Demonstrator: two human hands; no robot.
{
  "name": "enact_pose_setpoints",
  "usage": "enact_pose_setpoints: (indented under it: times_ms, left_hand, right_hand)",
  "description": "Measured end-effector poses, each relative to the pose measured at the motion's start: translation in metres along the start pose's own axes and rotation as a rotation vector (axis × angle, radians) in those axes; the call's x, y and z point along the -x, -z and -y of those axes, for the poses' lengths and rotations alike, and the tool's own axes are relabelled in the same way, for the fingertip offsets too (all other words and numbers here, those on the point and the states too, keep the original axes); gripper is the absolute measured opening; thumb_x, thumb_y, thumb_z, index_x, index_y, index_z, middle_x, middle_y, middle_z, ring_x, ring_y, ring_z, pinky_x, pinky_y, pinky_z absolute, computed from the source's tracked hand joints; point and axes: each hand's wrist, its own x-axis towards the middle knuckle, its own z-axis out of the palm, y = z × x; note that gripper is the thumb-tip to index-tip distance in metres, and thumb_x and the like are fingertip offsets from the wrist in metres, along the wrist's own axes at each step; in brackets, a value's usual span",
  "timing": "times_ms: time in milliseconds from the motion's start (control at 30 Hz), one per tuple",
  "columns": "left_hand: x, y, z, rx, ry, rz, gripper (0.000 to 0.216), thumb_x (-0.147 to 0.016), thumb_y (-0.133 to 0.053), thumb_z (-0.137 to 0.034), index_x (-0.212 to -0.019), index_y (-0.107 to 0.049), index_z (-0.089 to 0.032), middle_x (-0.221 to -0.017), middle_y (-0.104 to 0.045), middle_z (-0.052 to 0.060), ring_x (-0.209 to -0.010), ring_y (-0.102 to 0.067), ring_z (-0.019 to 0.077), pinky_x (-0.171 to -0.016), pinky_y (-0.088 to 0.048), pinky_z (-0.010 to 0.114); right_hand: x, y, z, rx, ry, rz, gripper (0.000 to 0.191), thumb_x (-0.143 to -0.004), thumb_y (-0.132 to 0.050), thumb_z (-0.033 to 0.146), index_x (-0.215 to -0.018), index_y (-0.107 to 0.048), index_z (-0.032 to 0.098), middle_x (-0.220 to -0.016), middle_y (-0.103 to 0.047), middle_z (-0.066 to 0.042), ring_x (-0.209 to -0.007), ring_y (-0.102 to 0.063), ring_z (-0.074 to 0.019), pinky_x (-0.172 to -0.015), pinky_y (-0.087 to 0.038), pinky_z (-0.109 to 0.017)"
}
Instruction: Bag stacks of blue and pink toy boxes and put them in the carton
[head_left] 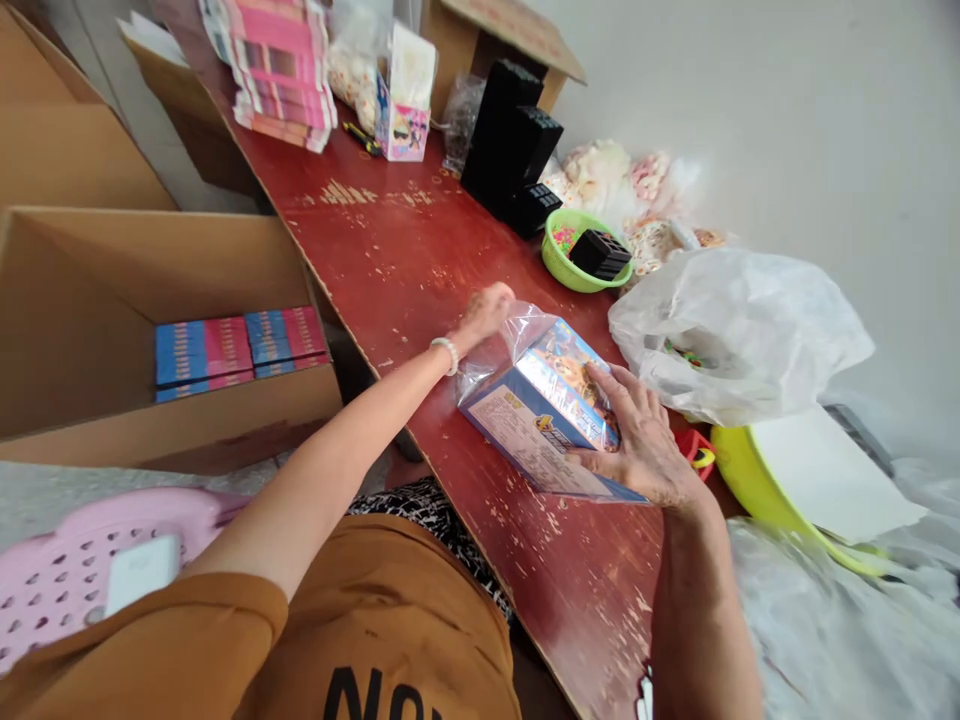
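Observation:
A blue printed box (551,410) rests tilted on the red table, inside a clear plastic bag (525,325) whose loose end sticks out past the box's far left end. My right hand (637,435) grips the box, fingers over the picture side and thumb against the side with printed text. At the bag's loose end, my left hand (486,312) is closed on the plastic; its fingertips are partly hidden. A beaded bracelet circles my left wrist.
An open carton (172,420) with blue and pink packs stands left of the worn red table (375,250). A green basket (570,265), black blocks (502,140), a white plastic sack (735,330) and a yellow basin (742,470) line the wall side. Pink printed stacks (277,70) lie at the far end.

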Motion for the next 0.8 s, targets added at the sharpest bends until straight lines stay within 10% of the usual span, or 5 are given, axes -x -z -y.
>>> enact_pose_setpoints:
  times_ms: [167, 300, 567, 800]
  left_hand:
    - [0.083, 0.045, -0.017, 0.225, -0.216, -0.189, 0.055, -0.107, -0.041, -0.059, -0.144, -0.057, -0.021, -0.146, -0.063, 0.015, -0.134, -0.061, 0.0281, -0.114, -0.049, 0.043]
    - [0.141, 0.031, -0.021, 0.352, -0.305, 0.072, 0.081, -0.092, -0.062, -0.077, -0.156, -0.053, -0.027, -0.170, -0.046, 0.011, -0.160, -0.038, 0.0351, -0.130, -0.037, 0.050]
    - [0.156, 0.020, -0.012, 0.633, 0.073, 0.224, 0.082, -0.096, -0.062, -0.063, -0.164, -0.043, -0.022, -0.164, -0.056, 0.015, -0.148, -0.057, 0.0352, -0.128, -0.042, 0.055]
    - [0.163, 0.031, -0.002, 0.385, 0.182, 0.118, 0.071, -0.092, -0.063, -0.062, -0.151, -0.060, -0.021, -0.167, -0.052, 0.015, -0.157, -0.046, 0.0366, -0.133, -0.033, 0.053]
  right_hand:
    - [0.003, -0.003, 0.016, 0.061, 0.034, -0.065, 0.108, -0.080, -0.065, 0.087, -0.171, -0.028, 0.042, -0.160, -0.042, -0.016, -0.126, -0.054, -0.0467, -0.100, -0.049, -0.069]
    - [0.019, 0.003, 0.061, 0.152, 0.064, -0.172, 0.107, -0.083, -0.070, 0.072, -0.173, -0.021, 0.040, -0.166, -0.038, -0.018, -0.128, -0.053, -0.0511, -0.097, -0.051, -0.072]
    - [0.049, -0.048, 0.132, 0.194, -0.077, -0.415, 0.113, -0.086, -0.066, 0.015, -0.175, -0.005, 0.048, -0.179, -0.023, -0.019, -0.148, -0.036, -0.0681, -0.094, -0.030, -0.102]
    - [0.084, -0.116, 0.147, -0.009, -0.003, -0.428, 0.101, -0.096, -0.061, 0.016, -0.176, -0.007, 0.046, -0.161, -0.054, -0.018, -0.138, -0.059, -0.0502, -0.103, -0.049, -0.086]
